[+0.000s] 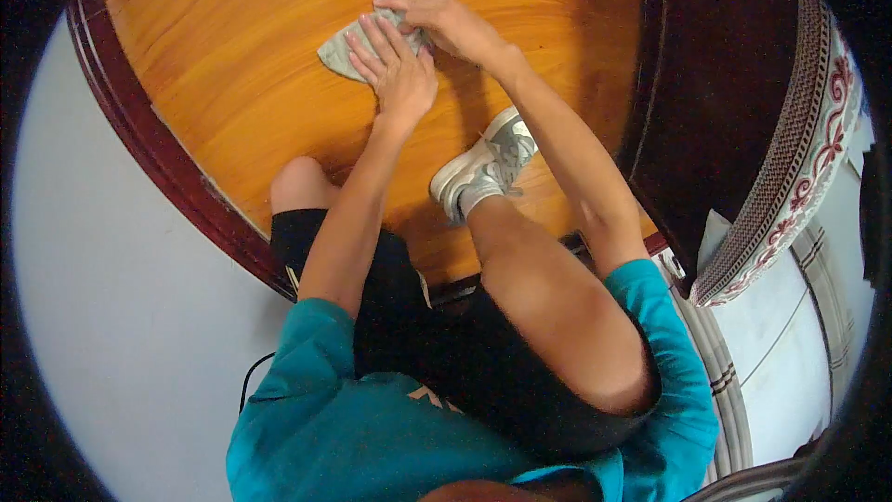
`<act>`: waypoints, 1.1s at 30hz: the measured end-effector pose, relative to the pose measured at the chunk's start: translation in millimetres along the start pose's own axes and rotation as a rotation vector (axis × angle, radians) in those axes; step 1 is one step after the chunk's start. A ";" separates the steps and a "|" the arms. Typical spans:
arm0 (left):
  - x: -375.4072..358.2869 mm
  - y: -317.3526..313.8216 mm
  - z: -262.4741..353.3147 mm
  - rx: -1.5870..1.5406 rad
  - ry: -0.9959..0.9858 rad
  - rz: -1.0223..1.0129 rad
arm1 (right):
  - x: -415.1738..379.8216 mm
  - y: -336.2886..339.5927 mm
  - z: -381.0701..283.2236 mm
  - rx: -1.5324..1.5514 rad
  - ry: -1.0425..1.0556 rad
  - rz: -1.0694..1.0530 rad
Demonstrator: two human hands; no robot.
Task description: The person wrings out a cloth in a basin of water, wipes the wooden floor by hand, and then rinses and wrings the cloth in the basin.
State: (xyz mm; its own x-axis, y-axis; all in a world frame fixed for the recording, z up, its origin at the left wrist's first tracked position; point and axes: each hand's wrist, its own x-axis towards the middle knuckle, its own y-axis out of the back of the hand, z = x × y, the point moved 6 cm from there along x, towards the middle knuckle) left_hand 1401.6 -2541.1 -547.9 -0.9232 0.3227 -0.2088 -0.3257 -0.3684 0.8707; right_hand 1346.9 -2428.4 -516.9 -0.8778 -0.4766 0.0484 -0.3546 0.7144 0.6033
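A pale grey-green cloth [339, 58] lies partly folded on a glossy, orange-brown wooden surface [251, 65]. My left hand [404, 79] presses on its near part, palm down, with the fingers stretched out and spread. Just beyond and to the right, my right hand [448, 23] grips the cloth's far part, its fingers curved over the fabric. The two hands are close together, and the cloth under the palms is hidden.
One grey-and-white shoe [483, 163] rests on the wood near my hands, and a bent knee [302, 186] is at the left. A dark red rim [177, 153] edges the wood. To the right stands a dark panel [720, 84] beside a patterned fabric border [808, 177].
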 end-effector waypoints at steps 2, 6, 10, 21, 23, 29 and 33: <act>16.8 -6.2 24.2 -0.021 -0.029 0.006 | -16.4 19.5 13.5 0.009 -0.032 0.084; 44.9 -10.1 47.8 -0.033 -0.150 0.065 | -34.5 49.3 36.5 -0.060 -0.085 0.263; 62.3 -18.4 68.6 -0.044 -0.299 0.059 | -73.2 59.4 56.3 -0.120 -0.185 0.383; -0.6 -19.7 89.9 0.083 -0.645 -0.155 | -175.7 17.9 -10.4 -0.147 -0.610 0.483; -18.5 -16.4 80.1 0.063 -0.672 -0.178 | -179.4 6.3 -21.8 -0.136 -0.638 0.467; -15.7 -1.4 64.9 0.042 -0.681 -0.192 | -164.3 0.2 -29.6 -0.148 -0.704 0.422; 30.5 11.0 49.4 -0.026 -0.583 -0.052 | -116.9 19.2 -6.6 -0.188 -0.627 0.463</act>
State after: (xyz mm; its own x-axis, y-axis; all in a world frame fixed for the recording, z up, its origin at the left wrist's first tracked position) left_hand 1379.9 -2492.3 -522.8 -0.6435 0.7646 0.0348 -0.3792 -0.3579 0.8533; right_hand 1444.8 -2362.3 -505.7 -0.9599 0.2636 -0.0955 0.1015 0.6441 0.7582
